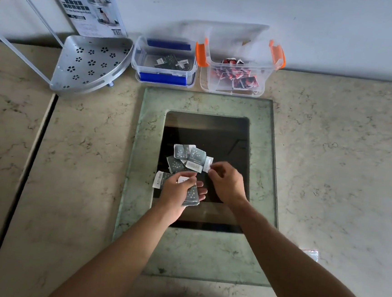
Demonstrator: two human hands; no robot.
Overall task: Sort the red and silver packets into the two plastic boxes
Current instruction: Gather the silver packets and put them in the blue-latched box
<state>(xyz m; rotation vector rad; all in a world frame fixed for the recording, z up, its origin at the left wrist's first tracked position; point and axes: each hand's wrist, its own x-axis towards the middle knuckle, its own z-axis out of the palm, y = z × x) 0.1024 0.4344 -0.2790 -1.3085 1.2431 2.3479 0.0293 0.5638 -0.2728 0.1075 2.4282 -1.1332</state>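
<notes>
So the marble desk (331, 160) has that dark glass panel (206, 130) set into it, and everything hangs off that panel. Just behind it sit your two plastic boxes: the blue-clipped box (164, 61) at the panel's back left, with a few silver packets in it, and the orange-clipped box (238, 69) at its back right, holding the red packets (240, 77). No reds left on the panel that I can see, so you look to be on the tail end, silvers only.

The loose silver packets (184, 158) lie in a small heap in the middle of the panel. Your left hand (179, 189), at the heap's near edge, has its fingers clenched round a stack of silvers. Your right hand (226, 181) is pinching the white end of one more packet at the heap's right side.

Next up, I'd guess: add that one to the stack, scoop the rest, and carry it all to the blue-clipped box. Watch the stack doesn't fan out.
</notes>
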